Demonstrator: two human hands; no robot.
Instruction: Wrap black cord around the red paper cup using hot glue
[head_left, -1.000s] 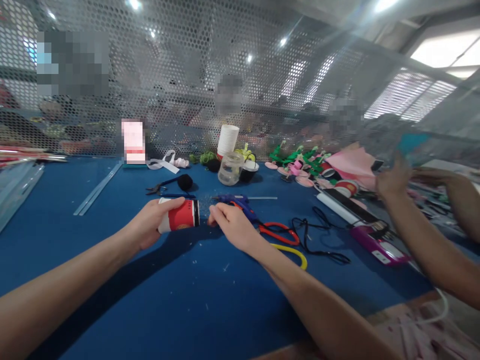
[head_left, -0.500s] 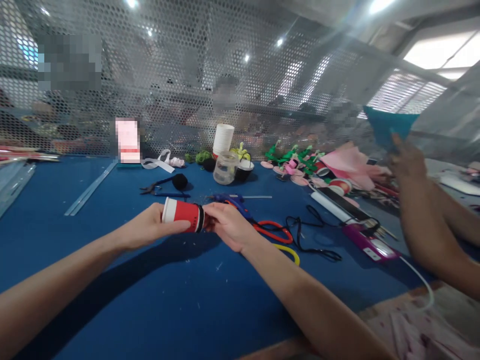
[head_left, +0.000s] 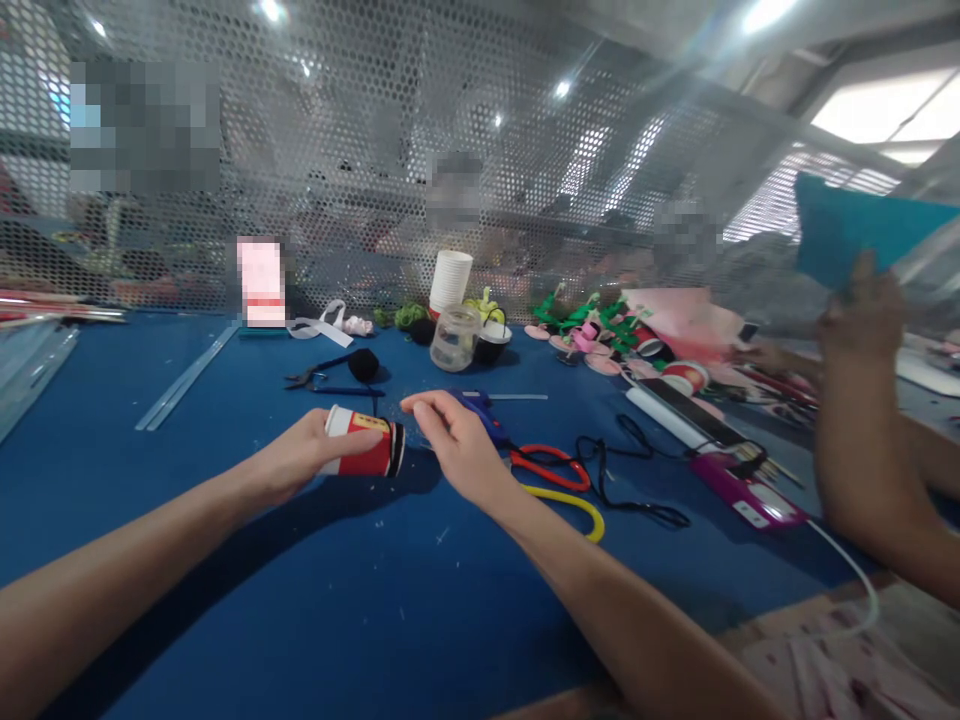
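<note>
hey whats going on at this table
A person at a blue table holds a red and white paper cup on its side in the left hand. The right hand is at the cup's black-banded end; whether it touches is unclear. A blue glue gun and red-handled scissors lie just behind that hand. At the right, a co-worker's hand holds up a teal sheet.

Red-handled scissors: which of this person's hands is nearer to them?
Right. The right hand is just left of the red-handled scissors; the left hand is farther left, holding a red paper cup on its side.
</note>
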